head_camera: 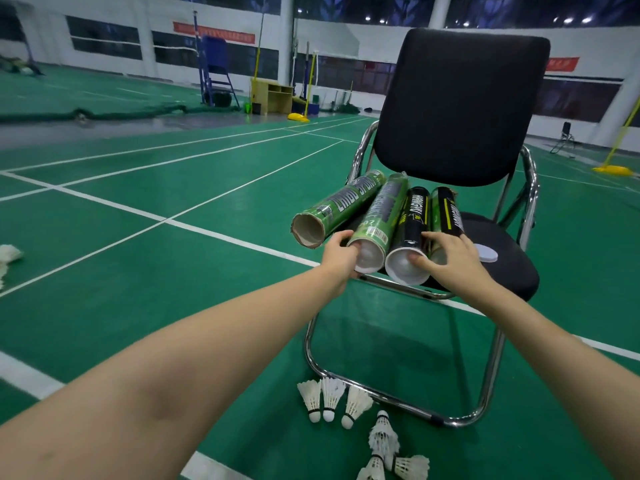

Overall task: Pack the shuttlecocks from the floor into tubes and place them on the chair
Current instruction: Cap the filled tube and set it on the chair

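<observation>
A black padded chair (498, 247) with a chrome frame carries several tubes lying side by side. Two are green: one open-ended (337, 209) at the left, another (382, 216) beside it. Two are black (414, 223) (448, 213). My left hand (337, 258) grips the near end of the second green tube. My right hand (446, 258) rests on the near ends of the two black tubes, thumb at the white mouth of the left one. Several white shuttlecocks (329, 400) lie on the green floor under the chair's front. More shuttlecocks (384, 441) lie nearer me.
A white round lid (486, 253) lies on the seat to the right of the tubes. More shuttlecocks (8, 252) lie at the far left edge. Behind are a blue umpire chair (216, 71), a wooden cabinet (272, 95) and yellow net posts (613, 169).
</observation>
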`<control>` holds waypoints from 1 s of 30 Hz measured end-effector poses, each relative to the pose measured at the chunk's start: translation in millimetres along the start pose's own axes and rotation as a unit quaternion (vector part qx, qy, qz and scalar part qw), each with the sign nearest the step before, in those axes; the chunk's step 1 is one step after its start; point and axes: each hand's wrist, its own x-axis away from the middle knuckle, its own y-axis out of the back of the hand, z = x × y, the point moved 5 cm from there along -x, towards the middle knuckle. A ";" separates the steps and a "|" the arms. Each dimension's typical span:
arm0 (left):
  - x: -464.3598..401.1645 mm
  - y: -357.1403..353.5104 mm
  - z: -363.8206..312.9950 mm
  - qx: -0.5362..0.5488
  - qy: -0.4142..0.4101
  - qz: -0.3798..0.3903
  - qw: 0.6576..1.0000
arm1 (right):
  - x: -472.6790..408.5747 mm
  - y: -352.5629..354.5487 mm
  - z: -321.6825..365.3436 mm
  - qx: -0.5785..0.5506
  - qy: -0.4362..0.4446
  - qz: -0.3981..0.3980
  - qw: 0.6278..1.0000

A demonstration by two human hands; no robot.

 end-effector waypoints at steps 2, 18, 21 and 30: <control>-0.6 -0.7 -1.9 -0.027 -0.003 -0.022 0.999 | 0.1 -2.1 -0.1 0.007 -0.008 0.004 1.000; 12.8 48.9 -36.8 -0.343 -0.160 -0.227 0.897 | -2.8 -5.0 -0.2 0.055 -0.016 0.016 0.998; 5.5 46.2 -32.9 -0.297 -0.167 -0.154 0.928 | -2.4 -5.7 -0.1 0.057 -0.012 0.017 0.998; -8.2 50.0 -41.1 -0.267 -0.200 -0.183 0.925 | -0.7 -7.7 0.2 0.064 -0.002 0.017 0.998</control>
